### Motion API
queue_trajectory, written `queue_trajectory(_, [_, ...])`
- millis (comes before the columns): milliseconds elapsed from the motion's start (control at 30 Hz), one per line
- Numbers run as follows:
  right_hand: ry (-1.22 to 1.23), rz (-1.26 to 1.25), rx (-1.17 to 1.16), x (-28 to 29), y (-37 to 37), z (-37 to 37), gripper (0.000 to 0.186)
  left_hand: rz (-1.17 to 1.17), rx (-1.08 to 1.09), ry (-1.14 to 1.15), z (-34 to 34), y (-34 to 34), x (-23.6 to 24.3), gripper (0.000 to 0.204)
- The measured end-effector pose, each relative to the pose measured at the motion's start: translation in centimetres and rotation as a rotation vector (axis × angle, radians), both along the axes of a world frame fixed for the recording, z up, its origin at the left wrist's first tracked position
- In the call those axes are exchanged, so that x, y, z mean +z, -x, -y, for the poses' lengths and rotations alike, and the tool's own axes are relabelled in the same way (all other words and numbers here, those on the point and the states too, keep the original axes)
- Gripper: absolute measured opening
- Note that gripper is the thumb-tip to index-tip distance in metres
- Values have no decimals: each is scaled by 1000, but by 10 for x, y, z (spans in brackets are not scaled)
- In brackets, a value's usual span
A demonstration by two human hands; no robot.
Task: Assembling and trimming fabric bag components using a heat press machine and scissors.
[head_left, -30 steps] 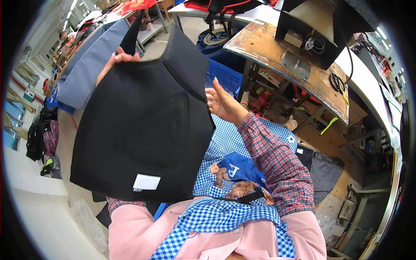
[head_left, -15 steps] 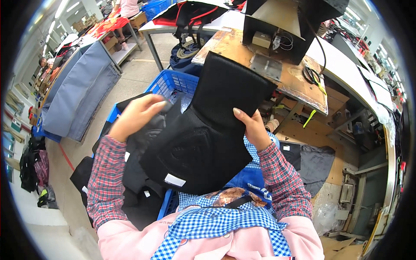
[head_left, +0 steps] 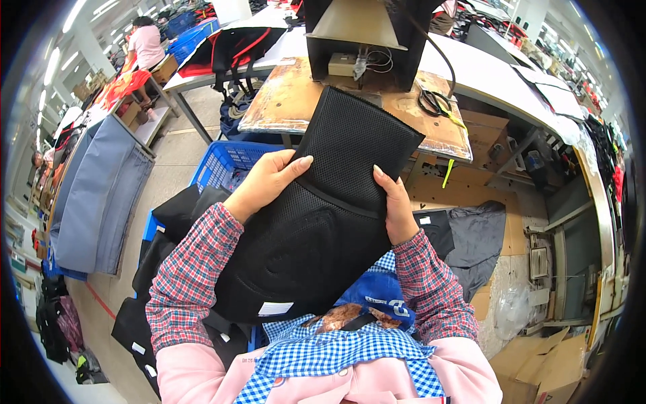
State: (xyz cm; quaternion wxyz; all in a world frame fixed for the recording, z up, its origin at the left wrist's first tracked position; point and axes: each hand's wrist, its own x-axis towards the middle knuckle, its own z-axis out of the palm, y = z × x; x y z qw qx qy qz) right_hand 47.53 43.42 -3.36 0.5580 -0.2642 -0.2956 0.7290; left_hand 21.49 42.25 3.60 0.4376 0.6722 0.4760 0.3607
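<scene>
A black mesh fabric panel (head_left: 296, 249) hangs in front of my chest, held up by both hands. It has a band across its middle, a raised curved shape below that and a white label at the lower edge. My left hand (head_left: 266, 182) grips its left edge near the band, thumb on top. On the opposite edge, my right hand (head_left: 396, 205) pinches the panel with the thumb in front; the fingers behind are partly hidden. The panel's upper end reaches the front of a wooden worktop (head_left: 276, 101).
Behind the panel is a blue plastic crate (head_left: 222, 161), with more black pieces (head_left: 178, 212) at left. A black machine housing (head_left: 363, 40) stands on the worktop, scissors (head_left: 434, 102) beside it. Grey fabric (head_left: 479, 232) lies low right, above cardboard (head_left: 538, 367). Another person (head_left: 146, 44) is far left.
My left hand has come in from the left and taken hold of the panel's left edge. The view has shifted, so the worktop and machine appear further left.
</scene>
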Motion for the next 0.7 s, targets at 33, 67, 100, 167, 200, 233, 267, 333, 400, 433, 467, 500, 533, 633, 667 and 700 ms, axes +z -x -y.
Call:
queue_trajectory(33, [-12,-14,-8,2,-6,-4,33,61,-6,44,-3,-12,13,38])
queue_trajectory(67, [-12,-16,-19,5,-9,-8,33,59,-17,44,-5,-17,21,38])
queue_trajectory(100, [19,-45,-20,6,-11,-11,33,84,-22,61,-9,-22,27,36])
queue_trajectory(167, [49,-78,-26,10,-15,-16,33,117,-35,82,-18,-25,31,37])
queue_trajectory(200, [37,-124,6,12,-18,-18,32,114,-42,83,-21,-27,33,37])
queue_trajectory(233, [25,-170,40,14,-20,-20,32,133,-50,82,-21,-32,41,38])
queue_trajectory(267, [25,-172,35,15,-22,-21,32,152,-57,81,-22,-37,45,38])
queue_trajectory(333, [32,-218,48,17,-26,-24,31,194,-58,100,-29,-42,43,40])
queue_trajectory(400, [44,-236,42,17,-30,-26,30,186,-60,114,-33,-46,46,36])
queue_trajectory(433, [54,-255,43,18,-31,-26,30,185,-62,115,-36,-46,46,36])
queue_trajectory(467, [54,-256,41,19,-31,-27,30,193,-62,150,-39,-46,46,36])
queue_trajectory(500, [82,-265,51,21,-32,-28,29,200,-62,185,-41,-46,46,36])
queue_trajectory(533, [112,-274,60,21,-33,-29,28,199,-64,186,-43,-47,46,36])
queue_trajectory(633, [134,-338,75,20,-33,-33,27,226,-49,209,-48,-50,46,35])
queue_trajectory(667, [134,-338,73,20,-33,-33,27,225,-43,208,-49,-50,46,34])
queue_trajectory(700, [137,-351,78,22,-34,-32,27,224,-36,207,-50,-50,46,33])
